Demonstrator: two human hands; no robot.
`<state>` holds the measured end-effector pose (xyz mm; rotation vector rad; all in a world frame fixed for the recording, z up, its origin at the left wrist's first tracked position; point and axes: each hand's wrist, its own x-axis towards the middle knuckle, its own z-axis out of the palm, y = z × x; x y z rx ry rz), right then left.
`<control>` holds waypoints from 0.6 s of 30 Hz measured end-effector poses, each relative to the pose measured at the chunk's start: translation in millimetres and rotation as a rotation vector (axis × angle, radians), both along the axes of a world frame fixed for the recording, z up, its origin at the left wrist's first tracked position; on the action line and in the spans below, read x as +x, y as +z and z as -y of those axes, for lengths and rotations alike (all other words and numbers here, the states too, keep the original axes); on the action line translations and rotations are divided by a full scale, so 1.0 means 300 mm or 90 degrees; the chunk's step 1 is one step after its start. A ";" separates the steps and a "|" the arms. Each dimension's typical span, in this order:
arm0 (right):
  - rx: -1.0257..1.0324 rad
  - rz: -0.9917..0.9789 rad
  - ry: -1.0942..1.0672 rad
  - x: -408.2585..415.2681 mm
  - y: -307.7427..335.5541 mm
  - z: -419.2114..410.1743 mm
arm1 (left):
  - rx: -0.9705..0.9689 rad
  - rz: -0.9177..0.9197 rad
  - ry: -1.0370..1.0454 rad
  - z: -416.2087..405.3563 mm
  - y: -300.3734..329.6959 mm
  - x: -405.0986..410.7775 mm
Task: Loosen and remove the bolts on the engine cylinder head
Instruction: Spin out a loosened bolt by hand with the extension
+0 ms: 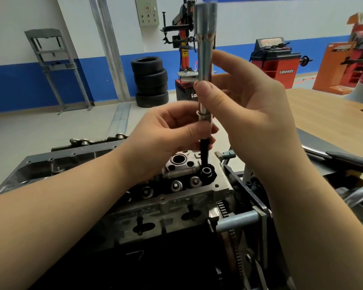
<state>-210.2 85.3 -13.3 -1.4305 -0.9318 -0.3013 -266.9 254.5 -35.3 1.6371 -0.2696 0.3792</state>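
Observation:
A long chrome socket extension (204, 57) stands upright above the cylinder head (168, 201), and my right hand (245, 114) pinches its shaft between thumb and fingers. A long dark bolt (203, 152) hangs from the tool's lower end, with a washer at its top. My left hand (166, 132) pinches the bolt just below the tool. The bolt's tip hovers over a dark hole (206, 172) at the head's right end. Several round valve tops sit in a row along the head.
The engine sits on a metal stand with a toothed gear (236, 241) at the right. A wooden table (331, 118) lies to the right, with a black-handled tool (350, 160) on its near edge. Stacked tyres (150, 81) and workshop machines stand behind.

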 end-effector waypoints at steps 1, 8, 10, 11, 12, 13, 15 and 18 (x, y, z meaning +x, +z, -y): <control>0.007 -0.002 -0.001 -0.003 0.000 0.001 | -0.026 0.021 0.002 -0.001 0.008 -0.001; 0.015 -0.001 -0.030 0.008 0.002 0.017 | -0.112 0.075 0.018 -0.025 0.037 -0.004; -0.007 0.019 -0.054 0.026 -0.002 0.015 | -0.107 0.069 0.033 -0.033 0.033 -0.002; -0.016 0.027 -0.065 0.043 -0.007 0.014 | -0.105 0.065 0.034 -0.038 0.032 -0.001; -0.027 0.033 -0.074 0.068 -0.014 0.016 | -0.104 0.060 0.033 -0.042 0.030 0.000; -0.044 0.036 -0.088 0.100 -0.026 0.023 | -0.104 0.056 0.032 -0.047 0.027 0.002; -0.118 0.023 -0.170 0.188 -0.068 0.054 | -0.104 0.045 0.034 -0.056 0.024 0.007; -0.276 -0.074 -0.379 0.335 -0.143 0.147 | -0.088 0.038 0.056 -0.068 0.031 0.010</control>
